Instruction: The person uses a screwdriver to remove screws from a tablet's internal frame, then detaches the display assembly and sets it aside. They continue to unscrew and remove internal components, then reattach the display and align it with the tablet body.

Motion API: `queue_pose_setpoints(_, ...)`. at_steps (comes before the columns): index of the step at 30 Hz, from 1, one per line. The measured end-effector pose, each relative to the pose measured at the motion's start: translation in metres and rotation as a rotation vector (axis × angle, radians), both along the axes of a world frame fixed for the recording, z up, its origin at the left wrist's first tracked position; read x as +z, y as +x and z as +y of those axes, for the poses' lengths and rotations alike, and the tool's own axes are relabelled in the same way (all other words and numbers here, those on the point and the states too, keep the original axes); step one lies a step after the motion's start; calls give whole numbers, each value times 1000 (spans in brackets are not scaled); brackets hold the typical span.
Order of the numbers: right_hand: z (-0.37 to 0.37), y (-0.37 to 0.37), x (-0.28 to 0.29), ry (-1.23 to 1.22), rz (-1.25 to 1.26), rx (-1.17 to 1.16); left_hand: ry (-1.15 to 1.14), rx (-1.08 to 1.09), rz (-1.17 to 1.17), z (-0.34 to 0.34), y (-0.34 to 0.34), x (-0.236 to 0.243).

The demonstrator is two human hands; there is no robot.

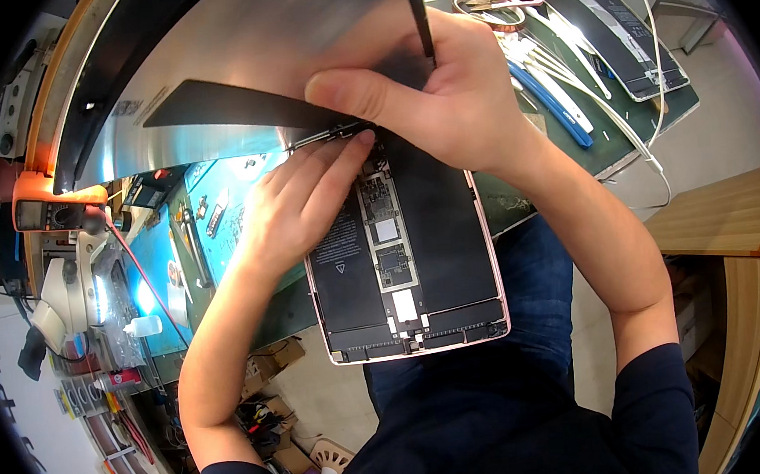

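An opened tablet [450, 232] with a rose-coloured rim juts over the bench's near edge toward my lap, its dark batteries and central circuit board exposed. Above its far end rises the tablet's screen panel [234, 45], tilted up with its silvery back toward me. My right hand [450, 100] grips this panel by its edge, thumb lying across the metal back. My left hand [307, 198] rests on the tablet body's upper left, fingers stretched out side by side toward the seam under the panel. What lies beneath those fingertips is hidden.
At the right, a second opened tablet [617, 31] lies beside scissors [504, 1], a blue-handled tool [551, 106] and white cables. An orange multimeter [59, 202] stands at the left, its red lead running down. Small parts and tweezers sit on the blue mat [233, 216]. Wooden cabinet [704, 214] at right.
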State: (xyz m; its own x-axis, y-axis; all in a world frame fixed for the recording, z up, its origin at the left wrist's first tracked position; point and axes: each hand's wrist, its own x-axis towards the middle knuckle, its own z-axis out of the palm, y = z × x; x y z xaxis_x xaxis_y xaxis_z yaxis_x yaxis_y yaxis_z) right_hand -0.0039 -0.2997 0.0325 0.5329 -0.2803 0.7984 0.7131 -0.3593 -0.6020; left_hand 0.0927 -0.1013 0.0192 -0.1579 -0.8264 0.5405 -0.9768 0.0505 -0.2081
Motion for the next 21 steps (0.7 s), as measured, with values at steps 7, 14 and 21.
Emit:
queue_pose_setpoints(7,-3,2,1,50,17,27,-83,20,110,-6,2,-9)
queue_pose_setpoints(14,-9,1,10,195,267,181,-73,50,85,-9,4,-8)
queue_pose_setpoints(21,-8,5,3,171,189,156,-68,78,78,-10,2,-11)
